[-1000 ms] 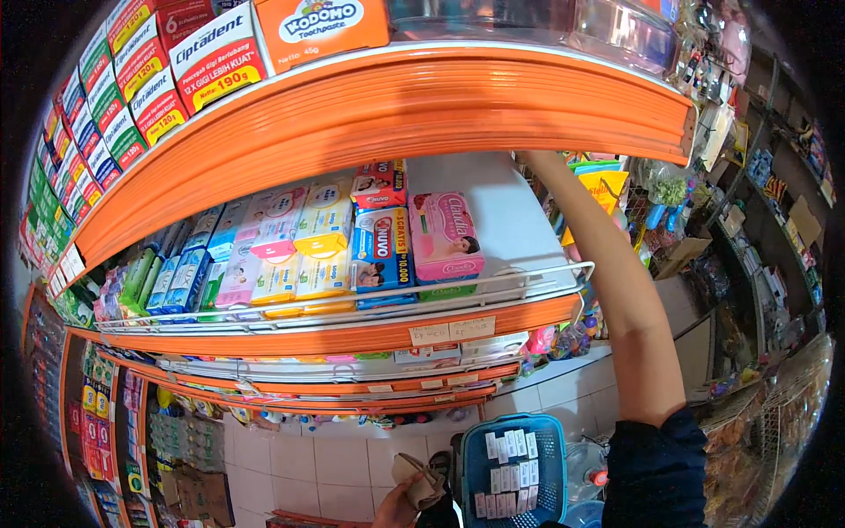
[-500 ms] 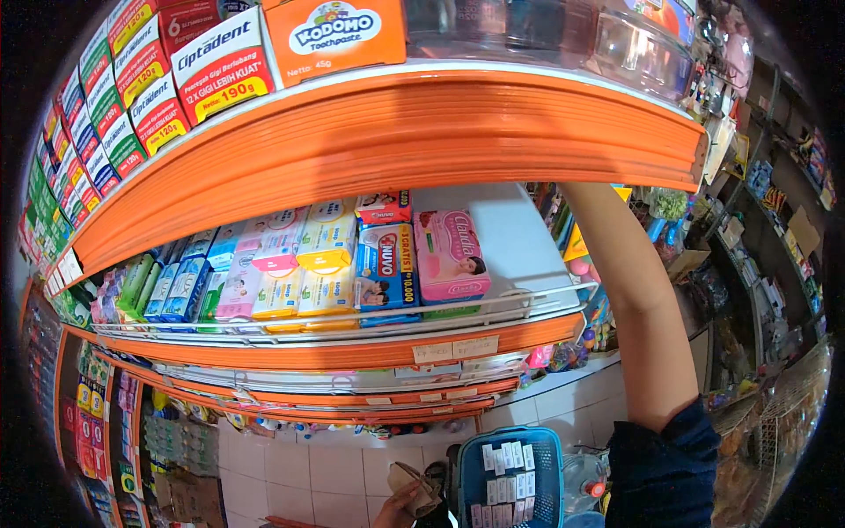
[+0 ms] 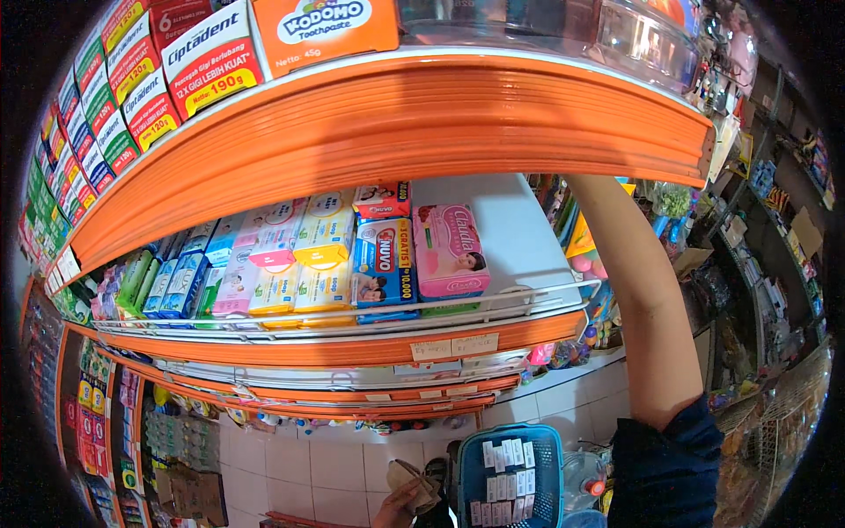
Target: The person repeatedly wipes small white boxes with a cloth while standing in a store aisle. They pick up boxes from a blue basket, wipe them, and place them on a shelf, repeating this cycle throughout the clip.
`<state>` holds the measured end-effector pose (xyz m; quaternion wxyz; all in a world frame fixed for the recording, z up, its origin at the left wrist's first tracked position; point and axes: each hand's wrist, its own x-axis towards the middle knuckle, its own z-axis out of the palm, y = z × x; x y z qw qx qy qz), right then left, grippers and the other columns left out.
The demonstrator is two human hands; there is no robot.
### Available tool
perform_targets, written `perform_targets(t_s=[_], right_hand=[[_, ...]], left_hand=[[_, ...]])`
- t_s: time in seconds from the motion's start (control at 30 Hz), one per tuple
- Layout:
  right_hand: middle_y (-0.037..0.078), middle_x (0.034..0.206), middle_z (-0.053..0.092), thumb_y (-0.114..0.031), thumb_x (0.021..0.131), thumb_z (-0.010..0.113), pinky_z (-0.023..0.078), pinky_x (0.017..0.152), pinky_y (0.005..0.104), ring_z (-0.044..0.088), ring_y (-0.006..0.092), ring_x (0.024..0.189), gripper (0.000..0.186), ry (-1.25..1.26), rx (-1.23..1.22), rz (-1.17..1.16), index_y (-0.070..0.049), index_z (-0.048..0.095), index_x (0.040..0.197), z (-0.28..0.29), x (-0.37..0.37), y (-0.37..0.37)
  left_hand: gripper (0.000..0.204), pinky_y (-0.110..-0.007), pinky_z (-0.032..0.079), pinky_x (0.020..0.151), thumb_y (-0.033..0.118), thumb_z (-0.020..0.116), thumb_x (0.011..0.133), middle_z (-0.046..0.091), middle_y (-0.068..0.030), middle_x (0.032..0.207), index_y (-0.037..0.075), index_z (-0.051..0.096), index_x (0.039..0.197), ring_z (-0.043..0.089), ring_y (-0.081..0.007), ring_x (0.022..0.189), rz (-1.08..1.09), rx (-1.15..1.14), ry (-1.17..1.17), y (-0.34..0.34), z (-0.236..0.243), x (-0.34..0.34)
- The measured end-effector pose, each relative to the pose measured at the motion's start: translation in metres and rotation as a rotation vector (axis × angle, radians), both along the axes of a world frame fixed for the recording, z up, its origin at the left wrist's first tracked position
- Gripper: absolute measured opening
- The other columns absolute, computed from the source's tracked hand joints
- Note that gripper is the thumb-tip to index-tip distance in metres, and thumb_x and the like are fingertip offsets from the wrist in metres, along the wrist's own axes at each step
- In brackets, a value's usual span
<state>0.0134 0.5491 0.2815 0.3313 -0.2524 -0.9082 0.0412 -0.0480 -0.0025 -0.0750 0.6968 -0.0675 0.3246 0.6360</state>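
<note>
My left hand, low in the picture, is closed on a tan folded piece that looks like cloth. My right forearm reaches up on the right and passes behind the orange front edge of the upper shelf; that edge hides the hand and anything in it. Under that shelf, boxed soaps stand on a white shelf: a pink soap pack, a blue and red soap pack and several yellow packs. Toothpaste boxes, one of them orange, line the upper shelf.
A blue basket with several small white boxes stands on the tiled floor, beside clear containers. A white wire rail fronts the soap shelf. Dark shelving with goods stands at the right, and cardboard lies lower left.
The view has shifted slightly, so the toothpaste boxes sit a little higher and further left. My right arm stays behind the shelf edge; my left hand keeps its hold.
</note>
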Motion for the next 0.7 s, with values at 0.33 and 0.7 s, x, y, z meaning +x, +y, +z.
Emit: perform_targets(t_s=[0.33,0.7], right_hand=[[0.018,0.09,0.058,-0.012,0.081,0.051,0.044,0.074,0.0383,0.056,0.0328,0.084,0.02,0.014,0.014,0.015,0.001,0.056,0.096,0.006,0.012,-0.016],[0.013,0.102,0.058,-0.009,0.082,0.049,0.044,0.077,0.0314,0.057,0.0256,0.09,0.023,0.168,0.034,0.209,-0.001,0.056,0.103,-0.002,0.078,-0.132]], left_hand=[[0.041,-0.041,0.044,0.085,0.024,0.054,0.082,0.052,-0.0104,0.11,0.001,0.048,0.114,0.05,-0.0262,0.102,-0.001,-0.059,0.056,-0.001,0.001,0.004],[0.036,-0.041,0.044,0.086,0.01,0.045,0.083,0.048,-0.0158,0.113,0.003,0.04,0.118,0.05,-0.0299,0.102,0.045,-0.289,0.223,-0.006,0.061,0.037]])
